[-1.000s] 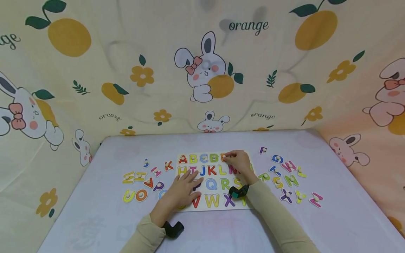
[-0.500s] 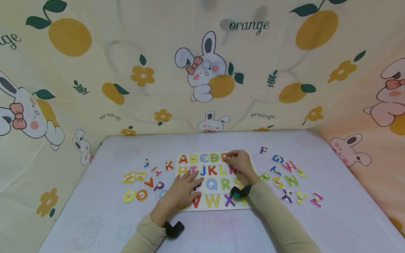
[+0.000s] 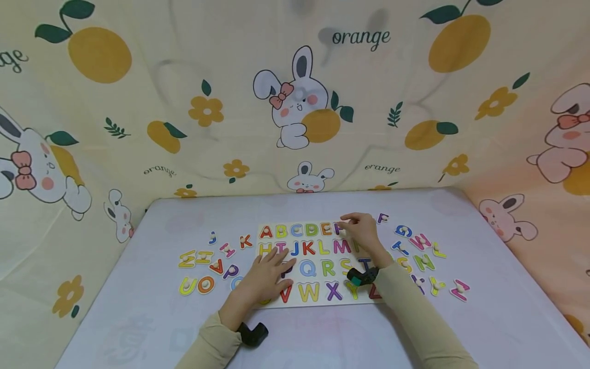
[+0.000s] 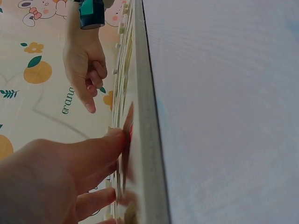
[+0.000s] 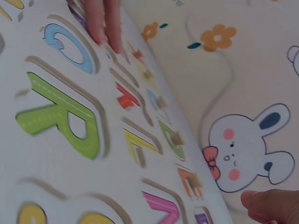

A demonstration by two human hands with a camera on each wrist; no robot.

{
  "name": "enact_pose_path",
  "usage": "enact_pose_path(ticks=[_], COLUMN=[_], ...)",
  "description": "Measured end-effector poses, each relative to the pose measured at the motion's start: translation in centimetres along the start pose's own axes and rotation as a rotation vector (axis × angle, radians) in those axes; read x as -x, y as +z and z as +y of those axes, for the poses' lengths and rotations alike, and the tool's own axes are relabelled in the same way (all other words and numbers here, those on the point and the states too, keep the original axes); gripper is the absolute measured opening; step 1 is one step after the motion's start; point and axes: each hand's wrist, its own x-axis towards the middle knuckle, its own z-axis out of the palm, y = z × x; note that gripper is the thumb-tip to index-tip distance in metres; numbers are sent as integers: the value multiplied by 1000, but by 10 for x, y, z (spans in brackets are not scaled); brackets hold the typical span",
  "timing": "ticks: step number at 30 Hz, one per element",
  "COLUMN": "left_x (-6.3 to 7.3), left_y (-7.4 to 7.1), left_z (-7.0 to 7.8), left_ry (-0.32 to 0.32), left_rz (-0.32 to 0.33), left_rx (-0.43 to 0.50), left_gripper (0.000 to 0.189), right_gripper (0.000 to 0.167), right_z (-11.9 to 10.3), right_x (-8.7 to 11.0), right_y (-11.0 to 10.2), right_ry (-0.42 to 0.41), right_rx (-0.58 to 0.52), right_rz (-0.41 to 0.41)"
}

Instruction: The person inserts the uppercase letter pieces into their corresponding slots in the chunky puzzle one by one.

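A white alphabet puzzle board (image 3: pixel 295 294) lies on the table with printed letter recesses. My left hand (image 3: pixel 260 277) rests on its lower left part with fingers spread; in the left wrist view its fingertips touch the board's face. My right hand (image 3: pixel 361 230) is above the board's upper right, thumb and index finger extended near the printed F, nothing seen between them. Just left of it, the orange letter E piece (image 3: pixel 326 229) sits in its recess. Knobbed A (image 3: pixel 266 231), B (image 3: pixel 281 230), C and D pieces fill the row beside it.
Loose knobbed letters lie on both sides of the board, including a purple F (image 3: pixel 382 219) and blue G (image 3: pixel 403 231) on the right, and a K (image 3: pixel 246 241) and O (image 3: pixel 206 285) on the left. A patterned cloth (image 3: pixel 207 154) hangs behind the table.
My right hand has let go of the E piece, leaving it in its recess, and has moved right and slightly up. The left hand has stayed in place.
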Motion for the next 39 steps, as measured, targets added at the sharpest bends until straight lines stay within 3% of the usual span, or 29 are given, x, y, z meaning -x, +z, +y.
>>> enact_pose_path(ticks=[10,19,27,39], left_x=[0,-1,0,1], left_y=[1,2,2,0], left_z=[-2,-1,-1,0], left_ry=[-13,-8,-9,-14], left_rz=[-5,0,-2,-5], left_rx=[6,-4,-1,2], left_gripper=[56,56,56,57], right_gripper=[34,36,39,42], right_z=[4,20,38,59], right_x=[-2,-7,-12,-21], right_y=[-20,-43,-57,-69], right_ry=[112,113,250,351], right_rx=[-35,-9,-43,-39], right_rz=[-10,99,120,173])
